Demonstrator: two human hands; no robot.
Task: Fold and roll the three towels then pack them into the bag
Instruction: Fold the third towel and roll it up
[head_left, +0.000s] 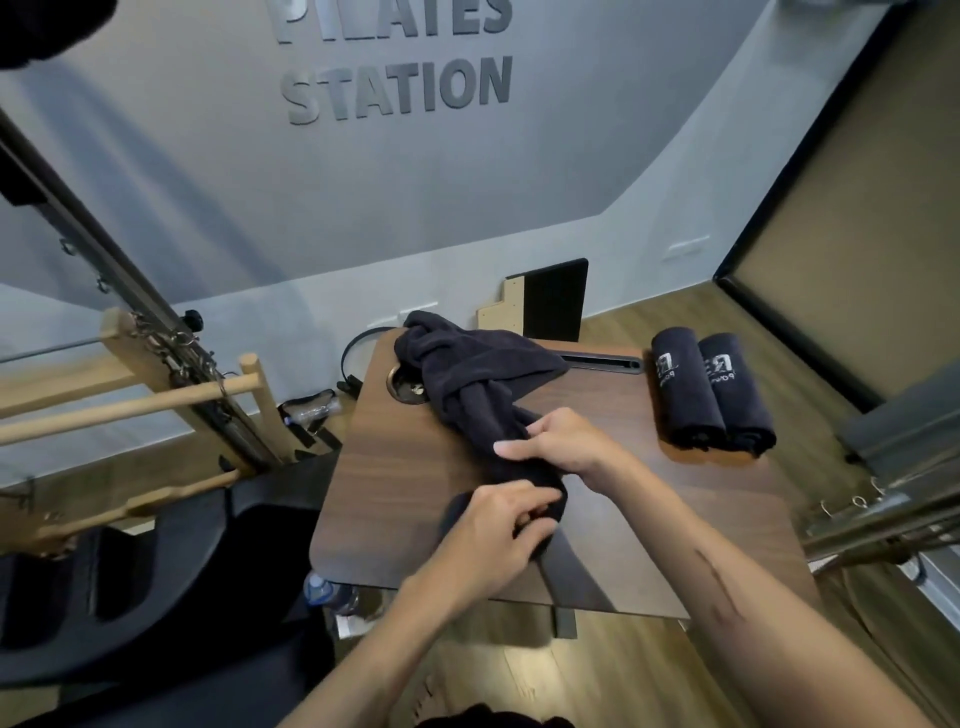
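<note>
Head view looked down on a dark wooden table (395, 499), where a loose dark towel (467, 374) lay bunched and twisted from the far left corner toward the middle. Its far end partly covered a round metal-rimmed hole (402, 387) in the tabletop. The left hand (498, 530) was closed around the towel's near end, fingers curled into the cloth, while the right hand (561, 441) pinched the fabric just beyond it; the two hands sat close together, almost touching. Well apart on the right side of the table, two rolled towels (711, 389) lay side by side, touching, each showing pale lettering. A black slot (602, 361) ran along the table's far edge between the loose towel and the rolls. Behind the table, a black panel (553, 301) and a stepped wooden board (501, 312) leaned against the grey wall, which carried raised lettering (400, 88). Wooden bars and metal frame parts (156, 374) stood to the left. No bag could be made out.
</note>
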